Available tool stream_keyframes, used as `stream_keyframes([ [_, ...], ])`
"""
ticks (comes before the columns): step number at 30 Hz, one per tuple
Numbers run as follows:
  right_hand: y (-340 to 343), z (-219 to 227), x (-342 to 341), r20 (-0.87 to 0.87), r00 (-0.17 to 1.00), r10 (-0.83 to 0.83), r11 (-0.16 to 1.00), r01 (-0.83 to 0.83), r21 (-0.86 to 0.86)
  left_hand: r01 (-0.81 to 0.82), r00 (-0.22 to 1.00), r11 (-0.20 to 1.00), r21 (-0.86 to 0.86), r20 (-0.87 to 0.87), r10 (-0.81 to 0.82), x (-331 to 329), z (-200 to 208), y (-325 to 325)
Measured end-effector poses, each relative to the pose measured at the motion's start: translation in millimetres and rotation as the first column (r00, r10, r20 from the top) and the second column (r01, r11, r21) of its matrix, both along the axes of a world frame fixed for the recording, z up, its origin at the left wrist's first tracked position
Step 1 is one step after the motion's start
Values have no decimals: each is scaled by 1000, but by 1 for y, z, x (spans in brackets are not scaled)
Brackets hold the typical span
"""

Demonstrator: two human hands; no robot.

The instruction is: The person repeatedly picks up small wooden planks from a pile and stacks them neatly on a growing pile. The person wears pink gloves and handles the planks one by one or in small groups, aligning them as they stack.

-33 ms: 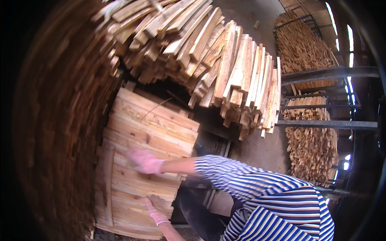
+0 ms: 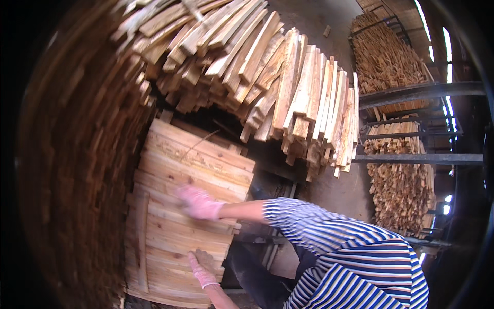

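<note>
The right hand point(image 2: 199, 204), pink-gloved, has shifted slightly toward the wearer over the boards point(image 2: 172, 232); blur hides whether its fingers grip anything. The left hand point(image 2: 204, 267) keeps its place, fingers extended flat, grasping nothing. The boards lie side by side near the sticks point(image 2: 303, 103), their arrangement little changed, suggesting adjustment rather than removal.

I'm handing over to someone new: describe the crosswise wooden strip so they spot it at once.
Find the pile of loose timber at the top; below it lies a flat panel of boards. The strip is near that panel's left edge. Unlike the neighbouring boards, which run roughly left to right, it runs up and down the picture.
</note>
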State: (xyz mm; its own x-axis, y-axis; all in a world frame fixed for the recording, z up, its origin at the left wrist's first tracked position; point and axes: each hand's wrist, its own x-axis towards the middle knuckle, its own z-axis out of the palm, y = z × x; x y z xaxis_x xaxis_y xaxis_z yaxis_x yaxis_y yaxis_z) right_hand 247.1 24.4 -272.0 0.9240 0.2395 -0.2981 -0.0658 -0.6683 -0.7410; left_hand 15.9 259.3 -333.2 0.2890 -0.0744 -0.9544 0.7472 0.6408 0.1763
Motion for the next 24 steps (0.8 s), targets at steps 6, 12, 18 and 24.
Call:
stream_keyframes([
  [6, -266, 30, 7, 530, 812, -245, 745, 507, -434, 312, 892, 893, 325, 223, -393, 168, 85, -156],
  [12, -391, 99, 132, 135, 698, -703, 674, 715, -187, 405, 618, 828, 387, 552, -560, 352, 118, -333],
  [18, -401, 107, 241, -124, 559, -820, 565, 756, -330, 305, 804, 885, 352, 402, -437, 410, 128, -469],
  [24, -437, 139, 187, -432, 519, -738, 357, 843, 403, 255, 814, 826, 502, 350, -464, 396, 167, -476],
])
